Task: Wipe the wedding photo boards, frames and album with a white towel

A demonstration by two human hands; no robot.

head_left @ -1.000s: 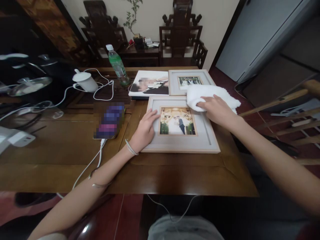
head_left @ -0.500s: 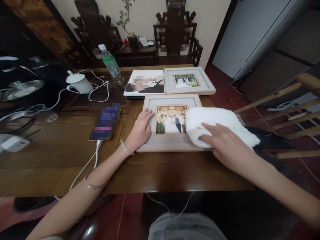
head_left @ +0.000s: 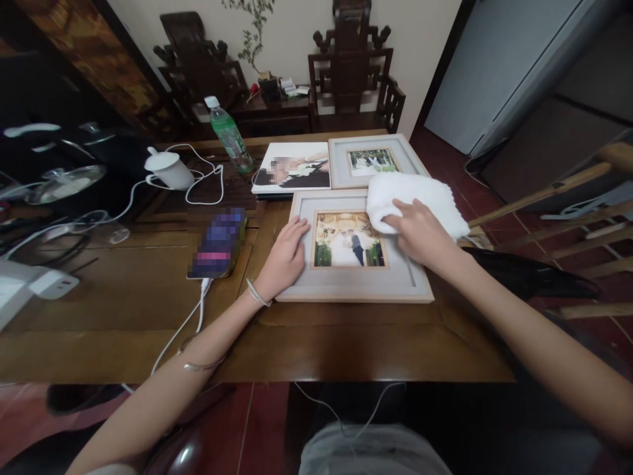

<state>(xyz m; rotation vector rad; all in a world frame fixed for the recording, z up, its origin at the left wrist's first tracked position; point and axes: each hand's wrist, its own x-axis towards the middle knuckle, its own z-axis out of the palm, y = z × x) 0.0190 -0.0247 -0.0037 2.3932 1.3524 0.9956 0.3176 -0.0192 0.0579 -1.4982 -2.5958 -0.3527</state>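
Note:
A pale picture frame (head_left: 341, 287) with a wedding photo inside lies flat on the wooden table. My left hand (head_left: 283, 256) rests on its left edge, fingers stretched out and holding nothing. A folded white towel (head_left: 420, 188) covers the frame's upper right corner and overlaps the near edge of a second picture frame (head_left: 341, 155) behind. My right hand (head_left: 420, 231) presses on the towel with its fingers gripping it. The towel hides part of both frames.
Left of the second frame lies a photo album (head_left: 297, 165) on a dark item. A green bottle (head_left: 231, 135), a lidded white cup (head_left: 169, 170) and a charging phone (head_left: 219, 244) stand or lie to the left, with white cables (head_left: 202, 310) around. A wooden chair (head_left: 554, 198) is at right.
My right hand has moved the towel away from me, from the frame's right side to its upper right corner. My left hand stays on the left edge. The view has shifted slightly.

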